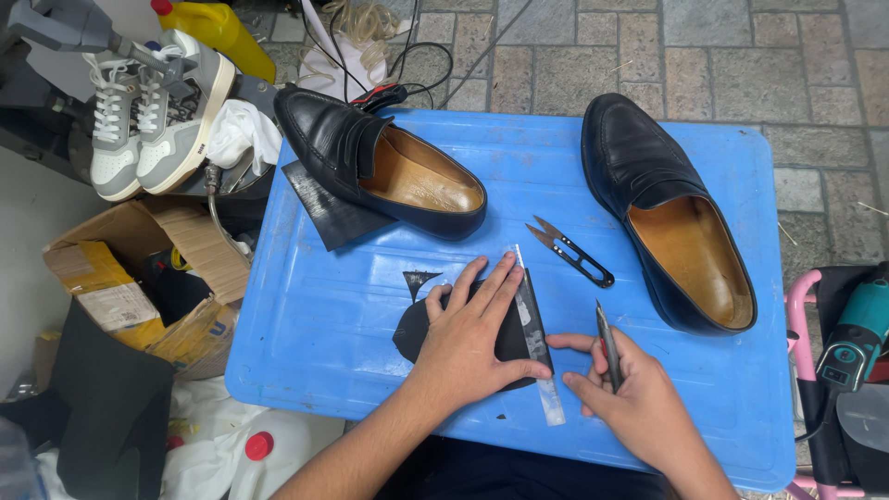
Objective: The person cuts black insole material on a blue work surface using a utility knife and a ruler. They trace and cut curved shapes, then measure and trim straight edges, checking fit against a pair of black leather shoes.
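My left hand lies flat, fingers spread, on a black rubber sole piece and on a metal ruler laid along the piece's right edge. My right hand holds a thin pen-like tool point up, just right of the ruler's lower end. A small black offcut lies above the sole piece. All rest on a blue plastic tabletop.
Two black loafers stand on the tabletop, one at the back left on a black rubber sheet, one at the right. Black thread snips lie between them. Grey sneakers, a cardboard box and a teal power tool surround it.
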